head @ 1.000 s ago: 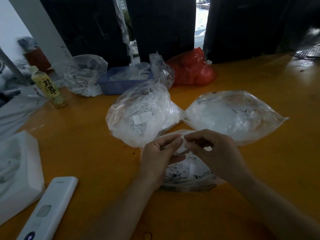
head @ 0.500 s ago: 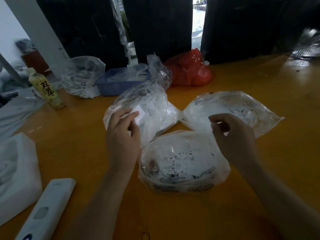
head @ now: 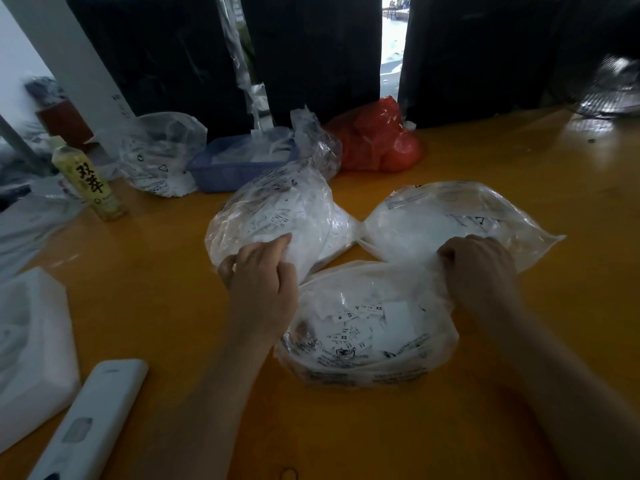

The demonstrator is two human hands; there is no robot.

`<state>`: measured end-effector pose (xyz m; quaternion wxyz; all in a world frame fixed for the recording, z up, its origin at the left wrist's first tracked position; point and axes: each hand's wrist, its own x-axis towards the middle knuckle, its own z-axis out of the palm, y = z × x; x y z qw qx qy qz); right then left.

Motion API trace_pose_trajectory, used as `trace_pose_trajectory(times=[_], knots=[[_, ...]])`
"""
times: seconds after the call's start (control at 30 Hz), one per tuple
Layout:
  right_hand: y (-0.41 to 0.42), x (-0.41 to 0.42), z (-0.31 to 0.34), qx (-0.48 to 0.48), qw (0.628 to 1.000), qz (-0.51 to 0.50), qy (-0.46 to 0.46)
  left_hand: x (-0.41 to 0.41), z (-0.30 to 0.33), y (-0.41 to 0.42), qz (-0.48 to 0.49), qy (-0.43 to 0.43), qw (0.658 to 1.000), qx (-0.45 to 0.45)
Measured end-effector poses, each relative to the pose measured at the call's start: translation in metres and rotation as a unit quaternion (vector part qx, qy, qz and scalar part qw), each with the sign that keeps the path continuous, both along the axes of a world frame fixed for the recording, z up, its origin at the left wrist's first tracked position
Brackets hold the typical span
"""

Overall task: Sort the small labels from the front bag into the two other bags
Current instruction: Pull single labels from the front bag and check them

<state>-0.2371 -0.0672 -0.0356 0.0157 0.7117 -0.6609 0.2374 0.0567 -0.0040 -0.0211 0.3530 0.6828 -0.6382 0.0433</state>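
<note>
The front bag (head: 367, 362) lies open nearest me, a clear plastic bag with several small white labels (head: 360, 320) marked XS inside. The left bag (head: 277, 209) and the right bag (head: 450, 216) lie just behind it, both clear and full of white labels. My left hand (head: 259, 275) is at the left bag's near edge, its bent fingers and thumb tucked into the plastic. My right hand (head: 479, 268) has its fingers curled into the plastic at the right bag's near edge, above the front bag's rim. No label shows in either hand.
The orange table (head: 519, 341) also carries a blue basket (head: 235, 168), a red bag (head: 377, 140), another clear bag (head: 159, 157), a drink bottle (head: 90, 181), white foam (head: 31, 341) and a white remote (head: 90, 420) at front left. Black panels stand behind.
Both hands parted from above the front bag. The left carried a white label to the left bag and sank into its edge; the right moved to the right bag's edge.
</note>
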Motion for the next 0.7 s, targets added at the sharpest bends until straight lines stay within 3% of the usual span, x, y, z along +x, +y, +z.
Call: trace_pose_trajectory(times=[0.1, 0.23, 0.3, 0.37, 0.47, 0.63, 0.7], knots=[[0.003, 0.002, 0.006, -0.059, 0.997, -0.025, -0.044, -0.009, 0.002, 0.007, -0.013, 0.007, 0.994, -0.106], [0.017, 0.009, 0.023, -0.11, 0.976, 0.012, -0.189, -0.028, 0.002, 0.015, -0.135, 0.058, 0.97, -0.195], [0.029, 0.016, 0.033, -0.074, 0.949, 0.078, -0.295, -0.042, 0.001, 0.02, -0.199, 0.118, 0.961, -0.151], [0.042, 0.025, 0.041, 0.008, 0.908, 0.158, -0.387, -0.054, 0.0, 0.024, -0.236, 0.222, 0.945, -0.043], [0.057, 0.035, 0.044, 0.111, 0.873, 0.24, -0.409, -0.064, -0.002, 0.024, -0.246, 0.377, 0.882, 0.136], [0.065, 0.048, 0.038, 0.172, 0.879, 0.283, -0.343, -0.063, -0.007, 0.024, -0.228, 0.49, 0.834, 0.112], [0.064, 0.049, 0.034, 0.173, 0.867, 0.274, -0.378, -0.061, -0.006, 0.024, -0.206, 0.524, 0.82, 0.106]])
